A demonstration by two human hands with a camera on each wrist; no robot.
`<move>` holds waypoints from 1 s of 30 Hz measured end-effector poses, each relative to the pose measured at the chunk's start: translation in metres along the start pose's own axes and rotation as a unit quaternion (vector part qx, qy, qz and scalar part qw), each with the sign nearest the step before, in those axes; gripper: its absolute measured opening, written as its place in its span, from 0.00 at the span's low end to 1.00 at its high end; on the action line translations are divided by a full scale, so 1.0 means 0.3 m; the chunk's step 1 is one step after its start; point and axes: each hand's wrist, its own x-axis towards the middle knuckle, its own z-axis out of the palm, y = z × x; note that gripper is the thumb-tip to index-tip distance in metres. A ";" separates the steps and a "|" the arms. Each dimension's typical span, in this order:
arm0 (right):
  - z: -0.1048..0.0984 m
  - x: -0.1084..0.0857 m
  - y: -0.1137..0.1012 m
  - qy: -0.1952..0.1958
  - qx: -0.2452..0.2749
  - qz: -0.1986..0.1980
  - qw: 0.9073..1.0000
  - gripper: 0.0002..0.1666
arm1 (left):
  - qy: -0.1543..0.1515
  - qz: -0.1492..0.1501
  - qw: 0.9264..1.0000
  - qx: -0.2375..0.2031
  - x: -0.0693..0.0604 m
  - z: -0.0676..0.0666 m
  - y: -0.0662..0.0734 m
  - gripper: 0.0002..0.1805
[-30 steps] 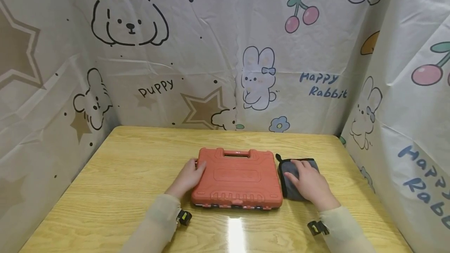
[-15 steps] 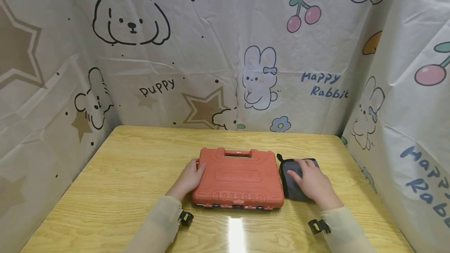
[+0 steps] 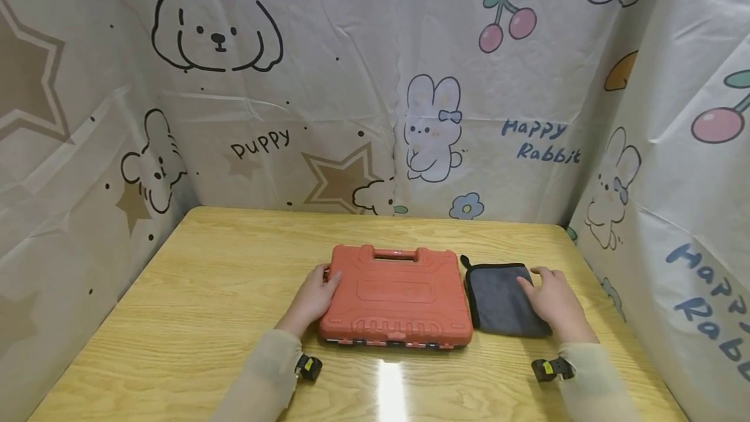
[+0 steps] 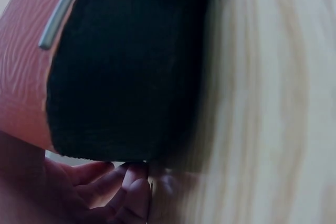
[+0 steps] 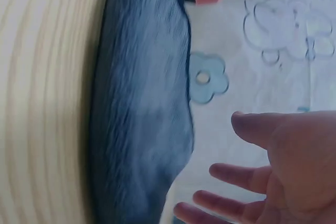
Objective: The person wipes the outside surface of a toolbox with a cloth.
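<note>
A closed red plastic tool case (image 3: 397, 318) with a built-in handle lies flat on the table. At its left side my left hand (image 3: 310, 299) holds the edge, thumb over the top. In the left wrist view, curled fingers (image 4: 137, 195) sit against the case's black lower shell (image 4: 126, 77). To the right of the case lies a folded grey cloth (image 3: 498, 305) with black edging and a small loop. My right hand (image 3: 555, 301) is at the cloth's right edge. The right wrist view shows that hand (image 5: 299, 166) with fingers spread, apart from the cloth and holding nothing.
The wooden table (image 3: 222, 266) meets printed fabric walls (image 3: 328, 103) at the back and both sides. A bright reflection shows on the tabletop in front of the case. Each wrist wears a small black camera.
My right hand has lifted off the middle of the cloth and moved right to its edge, uncovering most of it. The left hand and the tool case have stayed in place.
</note>
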 end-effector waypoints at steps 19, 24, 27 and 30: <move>0.013 0.075 0.104 -0.083 -0.007 0.035 0.996 0.43 | 0.006 -0.004 1.000 0.000 0.005 0.004 -0.007 0.32; 0.019 0.073 0.081 -0.083 -0.031 0.017 0.996 0.42 | 0.005 -0.007 1.000 -0.001 0.007 0.003 -0.006 0.32; 0.026 0.069 0.071 -0.080 -0.052 0.002 0.995 0.38 | 0.005 -0.008 1.000 -0.003 0.007 0.004 -0.005 0.32; 0.030 0.067 0.063 -0.082 -0.055 0.012 0.995 0.33 | 0.004 -0.007 1.000 -0.004 0.008 0.008 -0.008 0.32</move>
